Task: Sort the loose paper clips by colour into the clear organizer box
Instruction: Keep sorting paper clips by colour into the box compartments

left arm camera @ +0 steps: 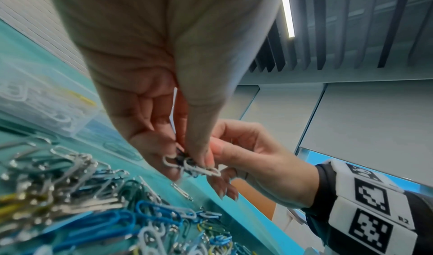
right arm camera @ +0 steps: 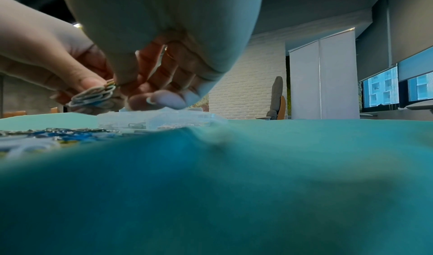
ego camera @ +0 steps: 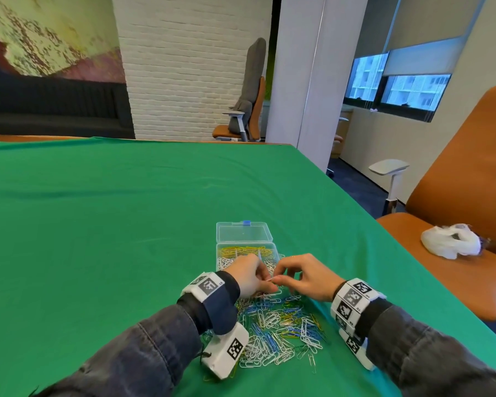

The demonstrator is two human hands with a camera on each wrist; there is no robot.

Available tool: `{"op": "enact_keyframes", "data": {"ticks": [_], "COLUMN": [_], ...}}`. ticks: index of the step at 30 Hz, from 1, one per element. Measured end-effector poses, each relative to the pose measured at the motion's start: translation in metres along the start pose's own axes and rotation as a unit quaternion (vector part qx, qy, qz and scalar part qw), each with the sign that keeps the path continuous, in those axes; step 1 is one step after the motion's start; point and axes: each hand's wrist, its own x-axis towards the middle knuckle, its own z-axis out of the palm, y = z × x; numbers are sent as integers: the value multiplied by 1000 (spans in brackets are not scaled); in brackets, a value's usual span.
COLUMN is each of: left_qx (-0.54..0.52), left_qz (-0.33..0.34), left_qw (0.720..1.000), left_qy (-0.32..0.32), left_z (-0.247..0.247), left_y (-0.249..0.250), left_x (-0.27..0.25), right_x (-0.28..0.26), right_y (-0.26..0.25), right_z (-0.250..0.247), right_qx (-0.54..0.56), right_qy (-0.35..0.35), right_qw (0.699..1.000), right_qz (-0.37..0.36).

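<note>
Our left hand point(ego camera: 251, 275) and right hand point(ego camera: 308, 277) meet above the green desk point(ego camera: 112, 224), each grip pinching one small bunch of white clips point(left arm camera: 193, 166), loose clip pile point(ego camera: 278, 325) nearest us, wide bare cloth leftward, desk edge close right, clear organizer box point(ego camera: 272, 247) just beyond, lid open, yellow and silver clips in separate compartments.

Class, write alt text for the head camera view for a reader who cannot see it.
Two hands, left hand and right hand, pinch a small bunch of white paper clips between them above a green tablecloth. A pile of loose paper clips lies below them, and an open clear organizer box beyond already holds yellow and white clips.
</note>
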Motion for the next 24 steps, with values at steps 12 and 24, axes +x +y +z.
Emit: {"op": "enact_keyframes", "data": {"ticks": [12,24], "left_qx": [-108,-150], "left_qz": [-23,-32], "left_qw": [994,988], "left_qy": [-24,-26], "left_z": [-12,-26], "left_y": [-4,-13], "left_x": [-1,1], "right_x": [1,1], "right_y": [7,6], "right_z": [2,1], "right_qx": [-7,-21], "right_qy": [33,29], "right_qw": [999,997], "right_qz": [26,63]}}
